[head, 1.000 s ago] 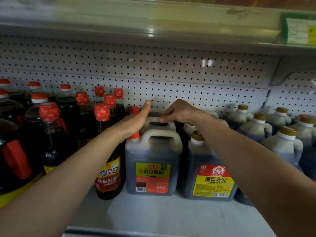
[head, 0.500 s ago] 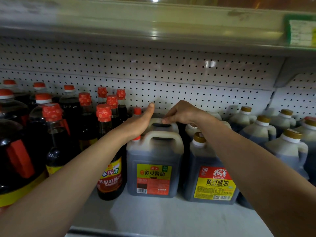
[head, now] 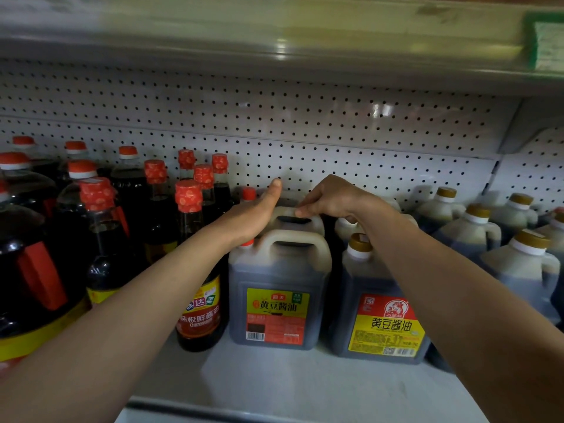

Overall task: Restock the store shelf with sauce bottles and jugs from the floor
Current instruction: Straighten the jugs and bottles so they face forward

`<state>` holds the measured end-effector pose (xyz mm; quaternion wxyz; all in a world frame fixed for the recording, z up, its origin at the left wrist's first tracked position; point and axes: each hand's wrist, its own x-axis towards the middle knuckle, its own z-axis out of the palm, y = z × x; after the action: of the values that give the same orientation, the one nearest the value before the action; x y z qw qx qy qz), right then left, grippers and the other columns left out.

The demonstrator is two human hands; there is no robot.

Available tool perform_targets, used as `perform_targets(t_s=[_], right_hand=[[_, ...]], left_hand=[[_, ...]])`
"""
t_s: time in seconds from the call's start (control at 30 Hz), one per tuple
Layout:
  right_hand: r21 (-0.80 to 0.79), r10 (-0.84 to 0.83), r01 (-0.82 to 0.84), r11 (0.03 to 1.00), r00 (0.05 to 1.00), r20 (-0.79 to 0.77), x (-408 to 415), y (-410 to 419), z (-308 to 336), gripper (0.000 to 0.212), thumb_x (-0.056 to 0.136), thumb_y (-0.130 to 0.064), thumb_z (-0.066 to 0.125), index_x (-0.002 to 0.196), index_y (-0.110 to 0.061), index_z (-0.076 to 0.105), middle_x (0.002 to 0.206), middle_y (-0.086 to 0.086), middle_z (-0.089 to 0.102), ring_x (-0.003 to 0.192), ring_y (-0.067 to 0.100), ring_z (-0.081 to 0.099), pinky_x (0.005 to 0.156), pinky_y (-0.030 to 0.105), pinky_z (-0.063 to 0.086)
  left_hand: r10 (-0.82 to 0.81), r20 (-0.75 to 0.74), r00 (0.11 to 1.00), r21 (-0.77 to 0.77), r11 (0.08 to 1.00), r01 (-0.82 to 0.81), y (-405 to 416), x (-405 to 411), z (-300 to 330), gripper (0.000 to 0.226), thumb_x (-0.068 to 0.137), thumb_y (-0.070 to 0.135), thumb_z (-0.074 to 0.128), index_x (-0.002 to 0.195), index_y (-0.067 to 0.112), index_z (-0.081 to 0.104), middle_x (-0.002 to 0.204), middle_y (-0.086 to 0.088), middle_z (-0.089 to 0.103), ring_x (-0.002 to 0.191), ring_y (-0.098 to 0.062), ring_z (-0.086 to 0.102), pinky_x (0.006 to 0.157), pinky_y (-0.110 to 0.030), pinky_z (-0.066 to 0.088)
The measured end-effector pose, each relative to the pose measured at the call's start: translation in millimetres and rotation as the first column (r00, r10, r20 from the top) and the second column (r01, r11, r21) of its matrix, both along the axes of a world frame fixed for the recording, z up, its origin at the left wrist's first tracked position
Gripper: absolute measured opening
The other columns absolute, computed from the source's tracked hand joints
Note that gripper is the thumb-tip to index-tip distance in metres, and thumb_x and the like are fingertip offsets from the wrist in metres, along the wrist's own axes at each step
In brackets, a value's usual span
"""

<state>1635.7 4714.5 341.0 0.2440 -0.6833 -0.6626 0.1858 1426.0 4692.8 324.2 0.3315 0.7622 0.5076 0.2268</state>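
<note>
From the head view, the step in hand looks like seating a rear jug point(head: 293, 213) in the second row of the shelf point(head: 305, 389), behind the front jug point(head: 279, 288) with the green-and-yellow label. The right hand point(head: 331, 198) pinches the rear jug's pale handle with curled fingers; the left hand point(head: 254, 213) lies flat, thumb up, against that jug's left side, grasping nothing. The jug stands upright and close to the pegboard point(head: 335, 132), so little depth seems left behind it. To its left the red-capped bottles point(head: 189, 227) stand just beside the left wrist; to its right a gold-capped jug point(head: 378, 300) nearly touches the right forearm. The next move likely calls for a small squaring nudge, then letting go and drawing both arms straight back, so neither forearm tips a neighbour. The upper shelf point(head: 274, 35) hangs well above, giving lift room, and bare shelf lies open in front toward its edge.
</note>
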Motion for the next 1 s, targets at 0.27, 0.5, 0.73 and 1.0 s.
perform_targets(t_s=[0.27,0.5,0.73,1.0], right_hand=[[0.021,0.015,-0.013,1.000,0.997,-0.078,-1.0,1.5,5.4,0.033,0.079,-0.037,0.085,0.106,-0.017,0.080,0.111,-0.004,0.073,0.109,0.013,0.063,0.088,0.023,0.047],[0.067,-0.140,0.149,0.986,0.982,-0.122,9.9,28.2,17.2,0.036,0.081,-0.040,0.083,0.106,-0.014,0.079,0.099,-0.001,0.076,0.101,0.013,0.066,0.090,0.029,0.049],[0.012,-0.168,0.169,0.986,0.984,-0.057,7.8,56.5,7.4,0.041,0.079,-0.043,0.084,0.110,-0.016,0.078,0.109,0.006,0.073,0.098,0.019,0.067,0.078,0.030,0.055],[0.029,-0.159,0.158,0.987,0.986,0.043,0.6,65.5,3.8,0.051,0.082,-0.045,0.081,0.119,-0.011,0.074,0.118,0.007,0.070,0.108,0.022,0.065,0.097,0.037,0.054]], left_hand=[[0.077,-0.049,0.996,-0.002,0.997,-0.077,39.0,-1.2,-6.2,0.094,0.083,0.087,0.006,0.158,0.030,0.022,0.164,-0.010,0.020,0.150,-0.029,0.023,0.120,-0.046,0.022],[0.129,-0.066,0.989,-0.075,0.988,-0.134,62.8,19.9,2.0,0.076,0.099,0.067,0.012,0.156,0.019,0.027,0.163,-0.014,0.021,0.149,-0.029,0.023,0.119,-0.040,0.020],[0.164,-0.085,0.983,-0.116,0.978,-0.173,73.1,25.1,3.7,0.081,0.099,0.068,0.010,0.157,0.013,0.025,0.163,-0.018,0.019,0.149,-0.033,0.022,0.120,-0.043,0.019],[0.181,-0.090,0.979,-0.087,0.978,-0.189,83.0,34.6,1.1,0.084,0.097,0.069,0.007,0.159,0.012,0.015,0.165,-0.015,0.013,0.152,-0.033,0.014,0.120,-0.046,0.016]])
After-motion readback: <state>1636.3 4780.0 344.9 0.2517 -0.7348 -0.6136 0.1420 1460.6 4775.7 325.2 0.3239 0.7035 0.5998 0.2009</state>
